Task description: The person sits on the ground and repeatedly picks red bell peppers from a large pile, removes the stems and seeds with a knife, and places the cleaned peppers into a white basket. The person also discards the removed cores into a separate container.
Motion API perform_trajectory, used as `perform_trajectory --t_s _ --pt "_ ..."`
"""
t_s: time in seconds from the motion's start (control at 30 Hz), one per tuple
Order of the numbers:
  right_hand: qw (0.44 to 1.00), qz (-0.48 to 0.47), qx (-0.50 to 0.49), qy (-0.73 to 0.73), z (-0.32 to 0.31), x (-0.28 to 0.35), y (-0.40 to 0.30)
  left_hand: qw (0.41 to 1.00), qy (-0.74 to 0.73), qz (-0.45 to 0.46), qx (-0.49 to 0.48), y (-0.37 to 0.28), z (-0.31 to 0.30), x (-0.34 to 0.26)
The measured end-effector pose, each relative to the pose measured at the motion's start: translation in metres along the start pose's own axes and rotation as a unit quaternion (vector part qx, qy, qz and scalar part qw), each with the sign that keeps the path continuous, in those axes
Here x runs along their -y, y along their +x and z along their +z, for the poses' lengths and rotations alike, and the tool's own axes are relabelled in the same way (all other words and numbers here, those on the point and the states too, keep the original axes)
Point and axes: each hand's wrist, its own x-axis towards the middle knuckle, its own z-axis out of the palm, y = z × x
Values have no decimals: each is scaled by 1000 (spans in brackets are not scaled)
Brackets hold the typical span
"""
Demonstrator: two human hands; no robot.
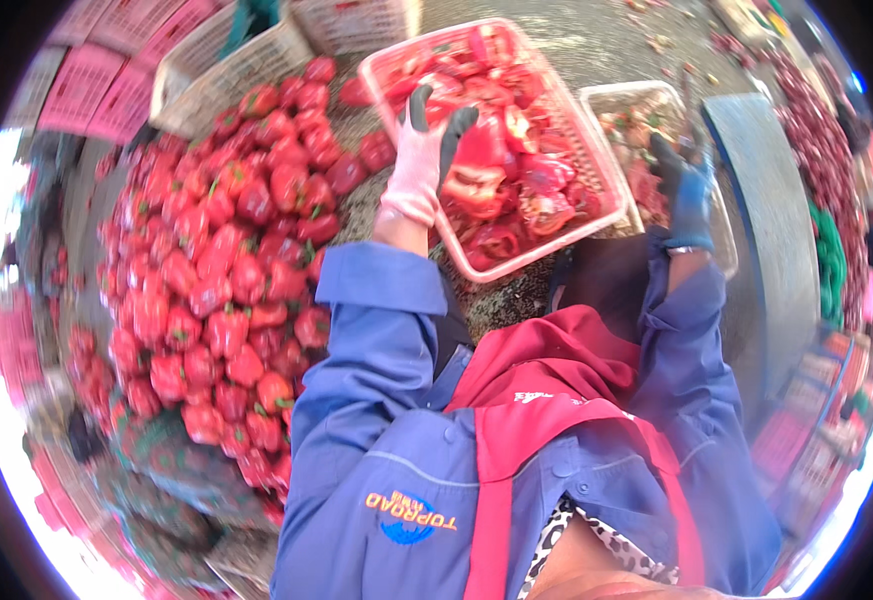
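My left hand (423,154), in a pink glove with dark fingertips, is over the left side of a pink plastic crate (609,176). Its thumb and fingers are spread, with nothing between them. Cut red bell peppers (477,187) fill this crate, some showing pale cores and seeds. My right hand (680,176), in a blue and dark glove, is above a white plastic crate (627,88) holding pepper scraps (642,187). A thin blade-like tool (687,101) rises from its fingers; motion blur hides its exact shape.
A large heap of whole red bell peppers (219,277) covers the ground at left. White crates (234,71) and stacked pink crates (80,86) stand behind it. Filled mesh sacks (173,465) lie at lower left. A grey-blue bench (770,202) runs along the right, with red onions (819,157) beyond.
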Motion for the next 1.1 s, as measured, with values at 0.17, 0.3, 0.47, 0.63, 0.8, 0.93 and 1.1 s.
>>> perform_trajectory --t_s 0.17,0.3,0.47,0.63,0.8,0.93,1.1 --pt "984 101 48 139 -26 -48 10 917 -381 -53 -107 -75 -125 -36" --pt "997 -2 76 14 -19 -49 19 904 -279 -202 -252 -255 -248 76" --pt "993 -63 89 -35 -7 -36 19 718 -24 -419 -555 -536 -303 130" --pt "983 -100 145 -45 12 -35 15 468 173 -597 -628 -712 -262 187" --pt "987 -24 151 -58 37 -20 -9 406 308 -654 -559 -721 -213 193" --pt "987 -3 153 -54 50 -23 -35 343 442 -615 -556 -715 -212 186" --pt "979 7 200 44 50 -56 -42 630 409 -465 -468 -727 -274 171"
